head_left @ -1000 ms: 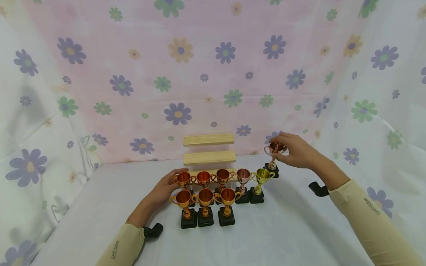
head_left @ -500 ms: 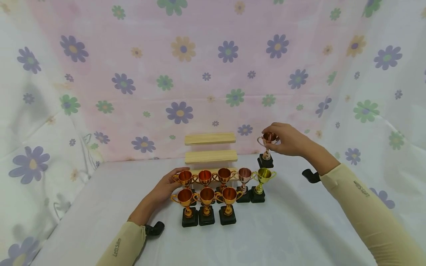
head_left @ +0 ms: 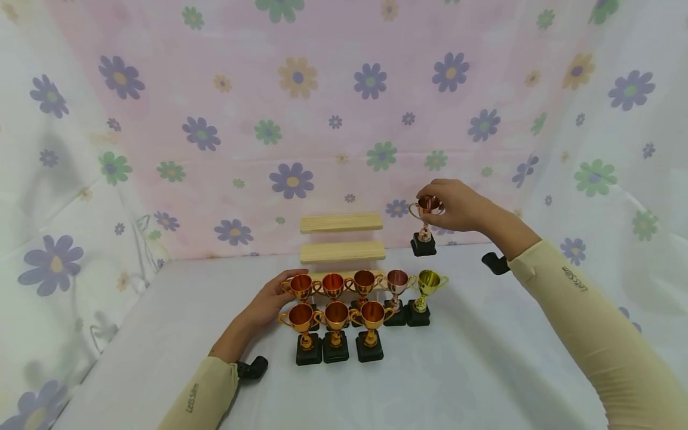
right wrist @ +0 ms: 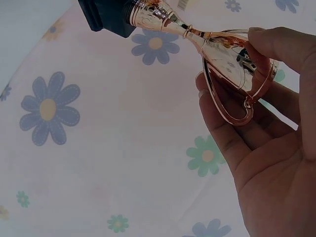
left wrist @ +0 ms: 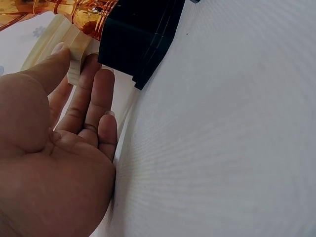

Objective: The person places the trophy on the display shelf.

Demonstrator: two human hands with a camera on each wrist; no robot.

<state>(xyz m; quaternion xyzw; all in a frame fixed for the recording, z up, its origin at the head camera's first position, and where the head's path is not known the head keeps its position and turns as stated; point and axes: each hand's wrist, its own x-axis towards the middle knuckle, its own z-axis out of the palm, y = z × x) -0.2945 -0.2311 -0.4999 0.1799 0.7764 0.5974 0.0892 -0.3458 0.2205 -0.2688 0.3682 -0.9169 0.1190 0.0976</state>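
My right hand (head_left: 458, 206) holds a small rose-gold trophy cup (head_left: 424, 232) by its bowl, up in the air to the right of the wooden tiered rack (head_left: 343, 253). In the right wrist view the thumb lies on one side of the trophy (right wrist: 224, 59) and fingers curl behind its handle. My left hand (head_left: 269, 306) pinches the end of the rack's lowest step (left wrist: 78, 47), thumb on top, as the left wrist view shows. Just beside these fingers stands an orange-gold trophy's black base (left wrist: 136, 37). Other trophies partly hide the lowest step.
Several trophies stand in two rows before the rack: orange-gold ones in front (head_left: 335, 325), with a rose-gold one (head_left: 396, 286) and a yellow-gold one (head_left: 428, 286) at the back row's right. A white cloth (head_left: 473, 370) covers the table; a flowered curtain (head_left: 242, 89) hangs behind.
My right hand has lifted the rose-gold trophy and carried it up and left, toward the rack. The left hand stays at the rack's end.
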